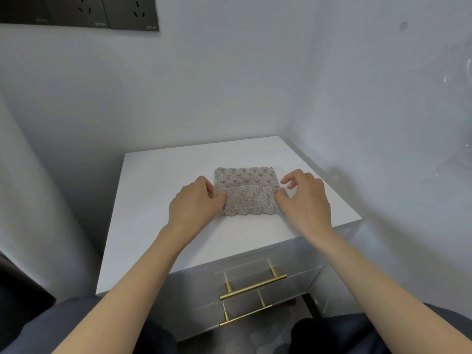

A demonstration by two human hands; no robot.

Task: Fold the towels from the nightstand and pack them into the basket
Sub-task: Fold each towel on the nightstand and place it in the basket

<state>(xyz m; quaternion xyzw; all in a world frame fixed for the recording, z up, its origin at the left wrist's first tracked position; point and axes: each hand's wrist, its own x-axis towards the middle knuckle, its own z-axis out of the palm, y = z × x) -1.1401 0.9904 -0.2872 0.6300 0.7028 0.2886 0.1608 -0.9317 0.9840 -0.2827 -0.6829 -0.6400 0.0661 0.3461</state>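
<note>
On top of the white nightstand (153, 226), toward its middle, lies a small grey towel (245, 190), and both hands are on it. The left hand (196, 203) has its fingers curled in and pinches the left end of the towel's near flap between thumb and fingers. The right hand (304, 200) pinches the flap's right end between thumb and forefinger, while its other fingers are bent and lifted clear of the cloth. Both wrists hang just above the tabletop, with bare forearms reaching in from the bottom of the view.

That near flap is turned over onto the towel, showing a fluffy, ridged side. Beyond its edge the far strip of the towel lies flat, showing a bobbled, bubble-like weave. The towel's long sides run roughly parallel to the nightstand's front edge.

Below the top, the nightstand has two glossy grey drawers, each with a brass bar handle: the upper handle (252, 287) and the lower handle (245, 315). It stands in a corner of pale, plain walls. High on the rear wall, at upper left, is a dark panel of wall sockets (102, 11). Dark trousers (76, 325) cover the person's knees at the bottom of the view on either side of the drawers.
</note>
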